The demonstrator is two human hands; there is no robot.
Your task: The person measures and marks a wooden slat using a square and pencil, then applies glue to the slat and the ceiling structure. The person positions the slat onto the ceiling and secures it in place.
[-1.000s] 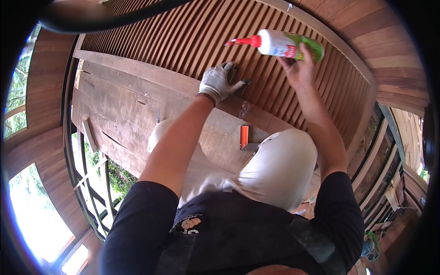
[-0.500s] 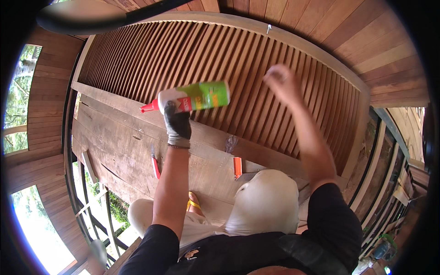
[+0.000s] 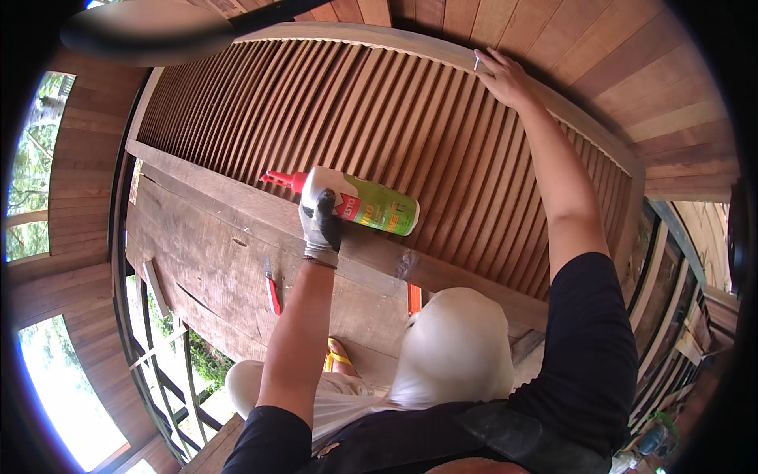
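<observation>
My left hand, in a grey and black work glove, is closed around a glue bottle. The bottle is white and green with a red nozzle and is held on its side, the nozzle pointing left over the near rail of a wooden louvered panel. At the panel's far rail, my bare right hand has its fingertips closed on a small white piece. The ends of those fingers are small in view. Many slats run between the panel's near and far rails.
On the worn wooden work surface lie a red-handled knife and an orange tool, partly behind my knee. A wooden strip sits at the left edge. Plank walls rise behind the panel.
My right hand has reached away from me to the far rail and onto the small white piece. The glue bottle has moved slightly right and nearer, its base end now tilted toward me.
</observation>
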